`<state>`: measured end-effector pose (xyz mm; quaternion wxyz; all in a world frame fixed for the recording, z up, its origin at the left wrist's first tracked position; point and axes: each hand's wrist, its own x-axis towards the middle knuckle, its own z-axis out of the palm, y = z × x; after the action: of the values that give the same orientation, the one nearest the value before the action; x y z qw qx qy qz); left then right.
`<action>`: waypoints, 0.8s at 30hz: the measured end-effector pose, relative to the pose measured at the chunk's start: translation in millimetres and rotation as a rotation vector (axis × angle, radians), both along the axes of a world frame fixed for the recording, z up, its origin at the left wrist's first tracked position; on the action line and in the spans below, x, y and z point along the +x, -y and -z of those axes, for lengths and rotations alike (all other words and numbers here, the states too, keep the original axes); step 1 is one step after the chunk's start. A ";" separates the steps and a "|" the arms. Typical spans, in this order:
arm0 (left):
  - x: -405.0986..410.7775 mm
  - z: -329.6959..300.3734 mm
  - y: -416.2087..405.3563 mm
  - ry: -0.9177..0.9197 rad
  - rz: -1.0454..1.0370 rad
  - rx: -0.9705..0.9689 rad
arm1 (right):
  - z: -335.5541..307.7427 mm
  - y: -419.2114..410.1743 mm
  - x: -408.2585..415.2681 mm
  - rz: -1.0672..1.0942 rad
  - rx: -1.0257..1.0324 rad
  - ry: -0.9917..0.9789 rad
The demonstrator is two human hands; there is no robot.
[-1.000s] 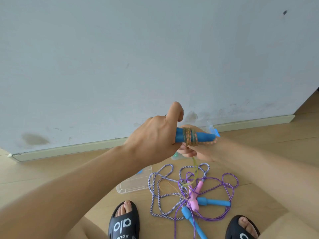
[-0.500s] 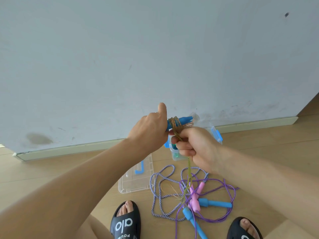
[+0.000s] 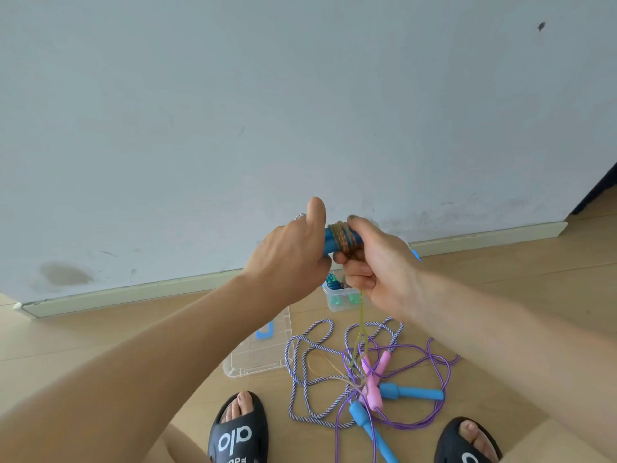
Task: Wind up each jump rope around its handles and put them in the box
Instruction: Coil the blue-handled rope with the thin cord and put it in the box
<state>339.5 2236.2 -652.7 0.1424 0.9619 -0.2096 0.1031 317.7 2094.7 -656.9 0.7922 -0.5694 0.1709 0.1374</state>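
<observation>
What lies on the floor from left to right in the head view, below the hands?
Left slipper → clear box lid → blue-and-white braided rope → pink handles → blue handle → right slipper.

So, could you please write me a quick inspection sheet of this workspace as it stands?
Surface: wood floor.
Job's things: blue handles wound with yellow rope, tail hanging down; clear box open, holding items; purple rope, striped rope, pink handles tangled.
Clutter: box lid.
Grippers: left hand grips handles; right hand pinches rope.
Cables: nothing seen.
Surroundings: grey wall, baseboard, sandals.
</observation>
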 end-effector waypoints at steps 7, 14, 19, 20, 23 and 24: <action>-3.4 -14.5 -11.2 -0.823 -0.035 -0.753 | 3.2 6.6 10.8 0.000 -0.156 0.117; -2.0 -10.3 0.0 -0.777 -0.142 -1.020 | -0.1 1.0 12.3 -0.039 -0.079 0.124; 5.3 -7.2 1.6 -0.644 -0.160 -1.006 | -1.3 -1.0 12.7 -0.094 -0.065 0.102; 7.0 -6.4 1.0 -0.613 -0.160 -0.966 | -0.4 -0.6 12.6 -0.116 -0.086 0.087; 15.2 -5.4 -5.9 -0.456 -0.193 -0.808 | 2.5 -0.1 5.7 -0.206 -0.216 0.034; 17.5 -5.8 -9.4 -0.408 -0.200 -0.761 | 3.1 -1.4 2.1 -0.240 -0.272 0.049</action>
<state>357.0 2245.5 -646.9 0.5142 0.8571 -0.0300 -0.0059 319.8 2096.0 -660.0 0.6897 -0.6909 0.0993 0.1928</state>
